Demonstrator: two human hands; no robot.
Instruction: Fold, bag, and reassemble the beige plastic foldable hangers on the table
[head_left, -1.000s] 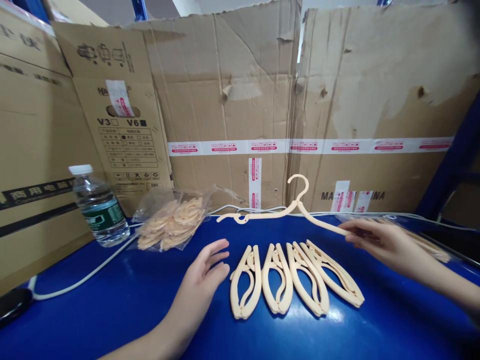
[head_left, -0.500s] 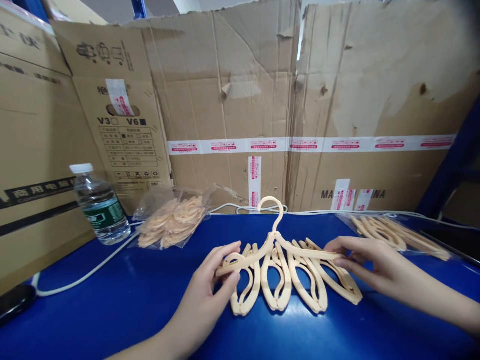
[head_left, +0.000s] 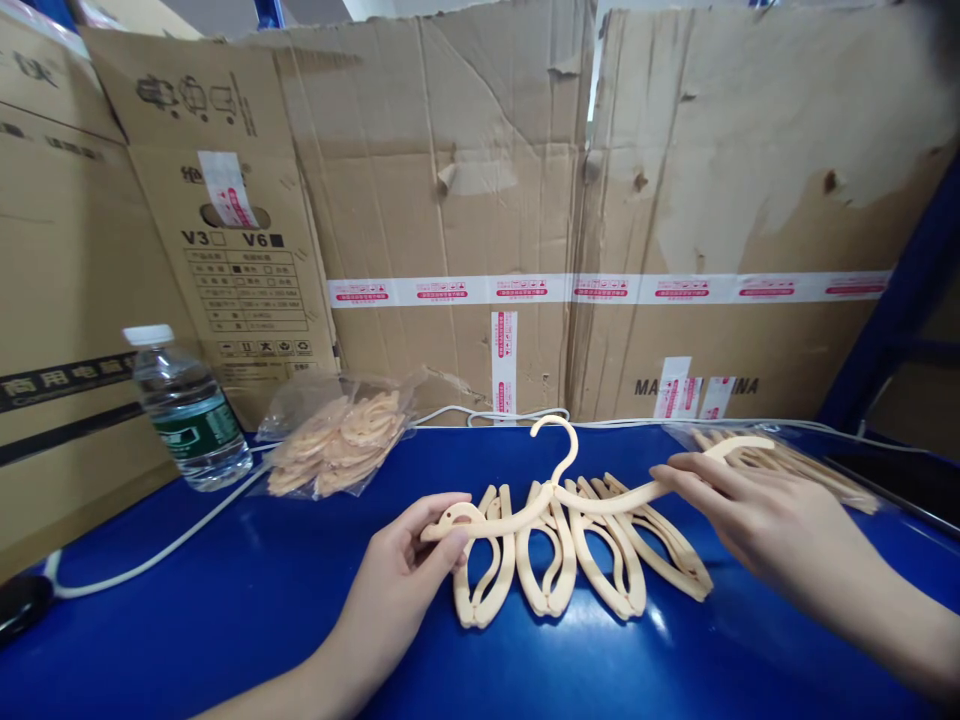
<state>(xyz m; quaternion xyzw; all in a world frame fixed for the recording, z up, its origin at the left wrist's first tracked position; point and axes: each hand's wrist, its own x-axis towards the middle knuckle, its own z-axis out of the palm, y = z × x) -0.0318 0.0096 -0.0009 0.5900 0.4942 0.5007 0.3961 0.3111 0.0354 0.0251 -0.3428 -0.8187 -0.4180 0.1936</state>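
Observation:
A cream plastic hanger (head_left: 559,490) with its hook pointing up is held spread out just above the blue table (head_left: 225,620). My left hand (head_left: 409,570) pinches its left arm end. My right hand (head_left: 739,515) grips its right arm, whose tip sticks out past my fingers. Beneath it several folded cream hangers (head_left: 585,550) lie side by side on the table.
A water bottle (head_left: 187,405) stands at the left. Beside it lies a clear bag of cream parts (head_left: 337,435). Another clear bag of hangers (head_left: 795,460) lies at the right. A white cable (head_left: 150,555) runs along the back. Cardboard boxes (head_left: 450,200) wall the rear and left.
A second ago only my right hand held the hanger, at the back. It came forward over the folded hangers, my left hand took its left end, and the right arm end has risen.

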